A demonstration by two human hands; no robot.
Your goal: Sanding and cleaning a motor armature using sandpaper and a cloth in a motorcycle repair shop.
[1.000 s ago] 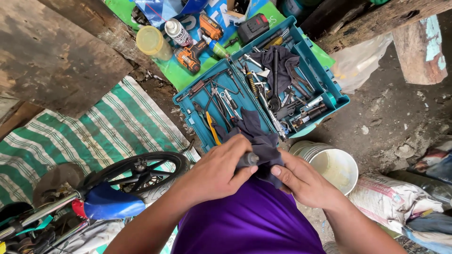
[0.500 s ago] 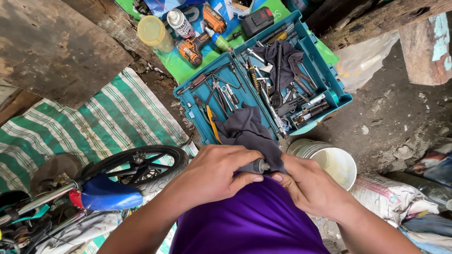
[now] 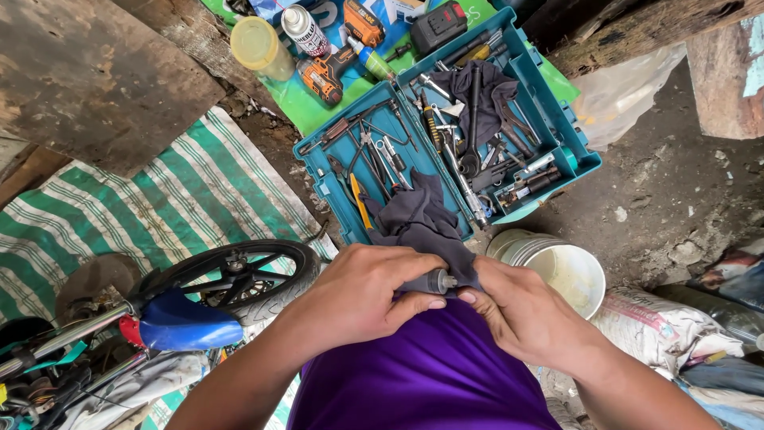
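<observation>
Now the green-striped mat (image 3: 119, 215) is lying far out to the left of the hands, and the open teal tool case (image 3: 446, 135) is sitting just beyond them, looming larger than half a second ago as the head leans in. Beside the right hand (image 3: 529, 318) a white bucket (image 3: 557, 267) is standing. Both hands are staying closed: the left hand (image 3: 362, 299) is gripping a small dark cylindrical tool (image 3: 430, 282), while the right is pinching the dark rag (image 3: 422, 219) around its tip, against the purple shirt (image 3: 422, 374).
</observation>
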